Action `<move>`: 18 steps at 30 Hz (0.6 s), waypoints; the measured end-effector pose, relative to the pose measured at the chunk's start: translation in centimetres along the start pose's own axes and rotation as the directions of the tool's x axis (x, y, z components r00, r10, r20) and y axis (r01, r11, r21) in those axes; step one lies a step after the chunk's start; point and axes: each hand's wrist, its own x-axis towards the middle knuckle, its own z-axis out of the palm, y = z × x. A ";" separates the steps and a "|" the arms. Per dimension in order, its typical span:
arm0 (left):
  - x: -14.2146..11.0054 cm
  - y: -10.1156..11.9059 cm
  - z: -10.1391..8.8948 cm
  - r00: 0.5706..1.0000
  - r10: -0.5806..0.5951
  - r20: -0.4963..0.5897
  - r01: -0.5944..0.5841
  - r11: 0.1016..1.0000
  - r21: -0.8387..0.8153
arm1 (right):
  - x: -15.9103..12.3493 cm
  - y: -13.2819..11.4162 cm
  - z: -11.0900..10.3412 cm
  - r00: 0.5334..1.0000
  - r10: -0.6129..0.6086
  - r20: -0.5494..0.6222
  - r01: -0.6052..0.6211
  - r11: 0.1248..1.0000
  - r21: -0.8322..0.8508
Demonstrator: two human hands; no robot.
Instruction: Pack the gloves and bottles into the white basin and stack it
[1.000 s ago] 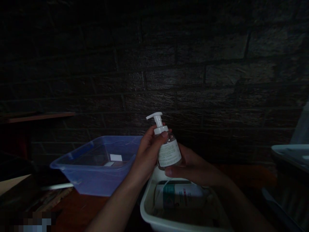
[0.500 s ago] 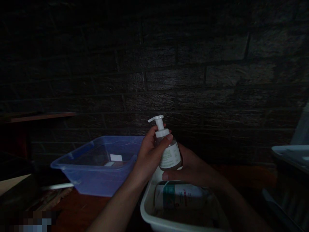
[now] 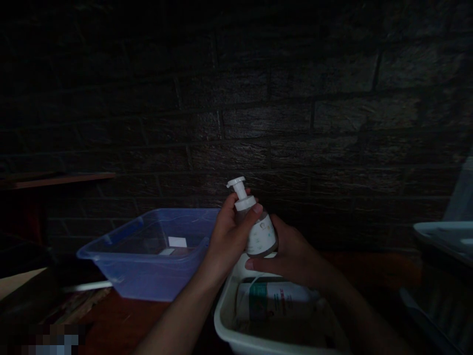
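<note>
A pump bottle (image 3: 260, 237) with a white pump head and a pale label leans slightly left in front of me. My left hand (image 3: 233, 229) is closed around its upper part, thumb across the shoulder below the collar. On the lower right side, my right hand (image 3: 291, 249) cups the bottle, its thumb under the base. Below the hands stands a white bin (image 3: 222, 315). Inside it lies a white and green bottle (image 3: 275, 298) on its side, with red print on the label; my right forearm hides part of the bin.
A translucent blue tub (image 3: 148, 276) stands to the left with white pieces inside. A grey-rimmed container (image 3: 443, 230) is at the right edge. Behind everything rises a dark brick wall (image 3: 236, 118). A wooden shelf (image 3: 66, 180) juts in from the left, above a cardboard box (image 3: 22, 288).
The pump bottle has turned about its length: its nozzle no longer points plainly left, and a different side of the label, with small pictures, faces me. Both hands stay nearly in place.
</note>
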 end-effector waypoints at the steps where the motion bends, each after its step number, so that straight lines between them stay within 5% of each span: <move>1: 0.0 0.0 0.0 1.000 -0.012 -0.001 0.012 1.000 -0.016 | 0.0 -0.1 0.0 1.000 -0.010 0.017 0.010 1.000 -0.008; 7: 0.1 0.3 -0.1 0.999 -0.040 -0.004 0.039 0.992 -0.117 | -0.3 -0.9 0.3 0.987 -0.014 0.163 -0.009 0.990 0.142; 18: -0.2 0.0 0.3 0.999 -0.019 -0.028 0.019 1.000 -0.022 | 0.0 -0.9 0.3 0.996 0.005 -0.086 -0.016 0.991 -0.133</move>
